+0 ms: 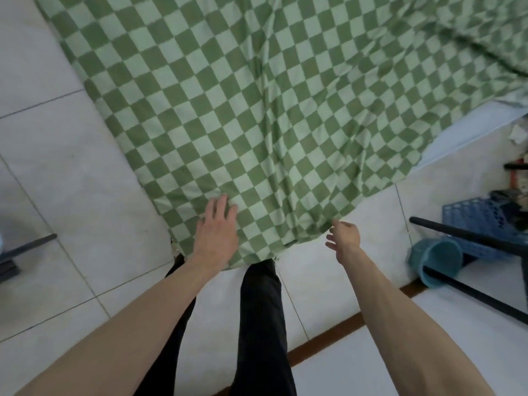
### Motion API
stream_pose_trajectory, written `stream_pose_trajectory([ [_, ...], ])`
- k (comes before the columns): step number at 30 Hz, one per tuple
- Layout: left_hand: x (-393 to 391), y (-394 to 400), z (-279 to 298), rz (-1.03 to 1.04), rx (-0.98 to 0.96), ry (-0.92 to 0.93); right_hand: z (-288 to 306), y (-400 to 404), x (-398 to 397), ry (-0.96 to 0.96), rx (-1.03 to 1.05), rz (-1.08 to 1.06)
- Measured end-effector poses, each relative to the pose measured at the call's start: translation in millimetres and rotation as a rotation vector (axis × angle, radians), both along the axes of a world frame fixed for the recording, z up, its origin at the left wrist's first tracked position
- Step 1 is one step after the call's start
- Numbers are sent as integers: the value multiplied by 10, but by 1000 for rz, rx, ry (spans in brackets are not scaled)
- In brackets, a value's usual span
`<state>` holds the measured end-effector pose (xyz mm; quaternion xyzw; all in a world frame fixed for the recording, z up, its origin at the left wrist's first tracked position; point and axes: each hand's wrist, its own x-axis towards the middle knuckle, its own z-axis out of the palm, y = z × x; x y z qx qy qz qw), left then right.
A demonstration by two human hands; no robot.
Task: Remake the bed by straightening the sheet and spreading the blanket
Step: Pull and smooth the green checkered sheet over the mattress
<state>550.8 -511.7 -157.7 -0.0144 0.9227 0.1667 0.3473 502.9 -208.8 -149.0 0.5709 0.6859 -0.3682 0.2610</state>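
Green checked blanket (257, 110) lay spread over most of the bed (468, 130), wrinkled at the far right. Left hand (217, 232) pressed flat on its near edge; right hand (344, 237), loosely open, touched the hanging corner, holding nothing. Smoothing remained, I judged.

blanket (257, 110) on bed, bin (434, 261) right

The bed (468, 130) carries a green checked blanket (257, 110), spread wrinkled over it, its edge hanging toward the white tiled floor (71, 181). A blue basket (485, 224) and teal bin (434, 261) lie on the floor.
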Motion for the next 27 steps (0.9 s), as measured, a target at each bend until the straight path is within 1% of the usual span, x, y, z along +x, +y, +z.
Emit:
stream_pose_trajectory([
  [2, -201, 296, 12, -48, 36, -21, 23, 371, -314, 90, 50, -35],
  [5, -459, 839, -5, -47, 63, -76, -54, 895, -858, 167, 33, -72],
  [6, -523, 1005, -26, 9, 51, -102, -108, 1051, -1028, 175, 26, -82],
  [8, -609, 1246, -91, 196, 35, -123, -237, 1309, -1299, 159, 24, -91],
  [11, -634, 1374, -164, 427, 53, -67, -424, 1549, -1499, 142, -7, -5],
  [14, -689, 1406, -112, 644, 86, -80, -410, 1886, -1392, 74, 13, 173],
  [15, -736, 1428, -78, 687, 82, -104, -394, 2079, -1309, 34, 60, 179],
  [16, -791, 1461, -53, 698, 62, -125, -381, 2297, -1211, -18, 93, 120],
  [17, -853, 1513, -41, 682, 19, -144, -350, 2504, -1124, -73, 86, 28],
  [18, -915, 1584, -36, 658, -40, -159, -326, 2682, -1046, -143, 35, -79],
  [19, -970, 1678, -24, 643, -100, -170, -326, 2819, -994, -205, -28, -142],
  [20, -1022, 1801, -6, 653, -150, -163, -327, 2898, -984, -231, -74, -161],
  [21, -1068, 1952, 28, 671, -192, -126, -336, 2932, -1014, -208, -102, -142],
  [22, -1108, 2126, 61, 659, -230, -54, -351, 2942, -1090, -145, -93, -75],
  [24, -1194, 2513, 103, 487, -296, 122, -320, 2888, -1346, 54, -22, 32],
  [26, -1304, 2896, 86, 287, -288, 218, -292, 2796, -1629, 262, -33, 36],
  [27, -1373, 3064, 50, 228, -270, 219, -306, 2759, -1765, 321, -57, 22],
])
